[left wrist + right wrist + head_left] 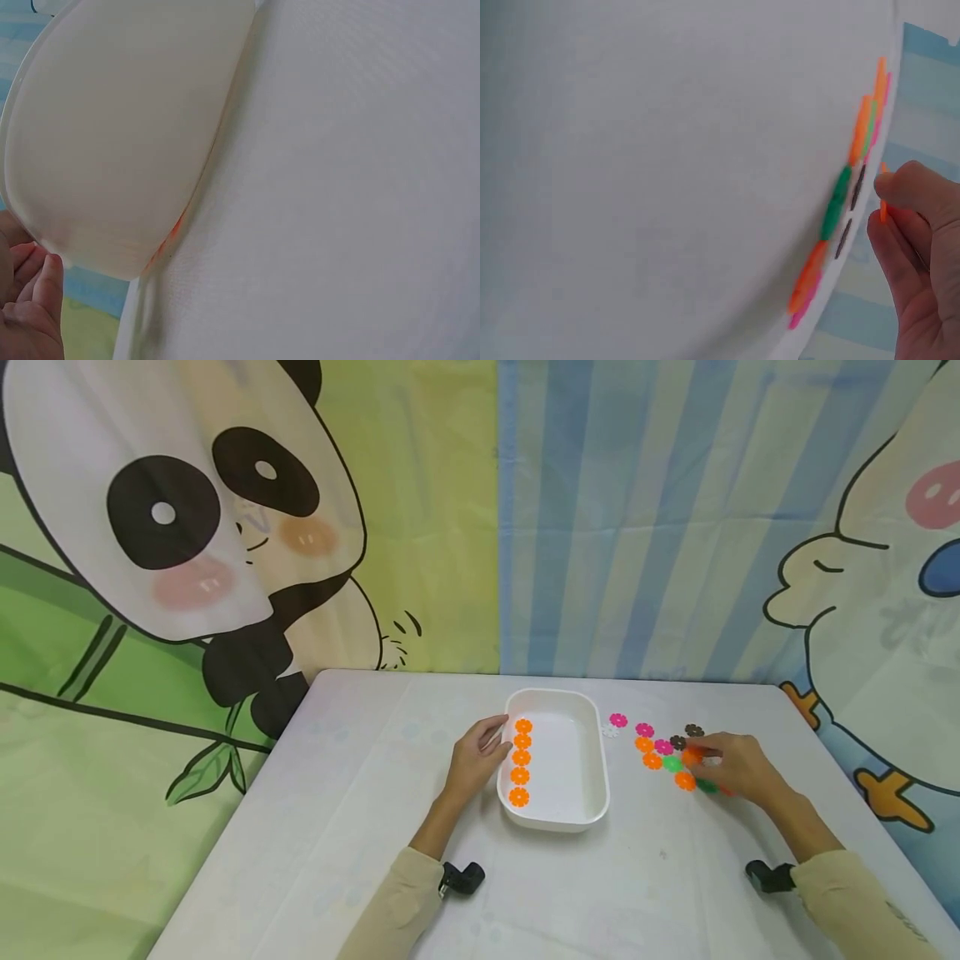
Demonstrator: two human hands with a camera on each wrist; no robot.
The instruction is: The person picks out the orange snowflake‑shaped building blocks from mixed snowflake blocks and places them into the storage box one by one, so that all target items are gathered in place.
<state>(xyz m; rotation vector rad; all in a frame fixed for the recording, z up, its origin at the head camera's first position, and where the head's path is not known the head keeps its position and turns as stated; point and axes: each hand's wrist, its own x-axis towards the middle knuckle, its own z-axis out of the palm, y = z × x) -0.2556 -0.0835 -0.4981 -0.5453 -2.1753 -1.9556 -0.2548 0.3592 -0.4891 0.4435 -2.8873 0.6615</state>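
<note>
My left hand (476, 758) holds the left rim of a white tray (566, 821), thumb and fingers at its edge. Inside the tray, orange flower-shaped discs (520, 775) lie in a column along the left wall. On the right, my right hand (738, 767) pinches an orange flower-shaped disc (883, 214) between thumb and fingers, raised above the table in the right wrist view. Under and beside that hand lie loose discs: orange (652, 761), pink (644, 729), dark brown (693, 729), a light green one (672, 764) and a darker green one (707, 786).
A pale cloth covers the table (420, 735). Near the tray's right wall lie a pink disc (618, 720) and a clear disc (611, 732). Behind the table hangs a curtain (600, 527) with cartoon figures. Black wrist cameras (463, 878) sit at both cuffs.
</note>
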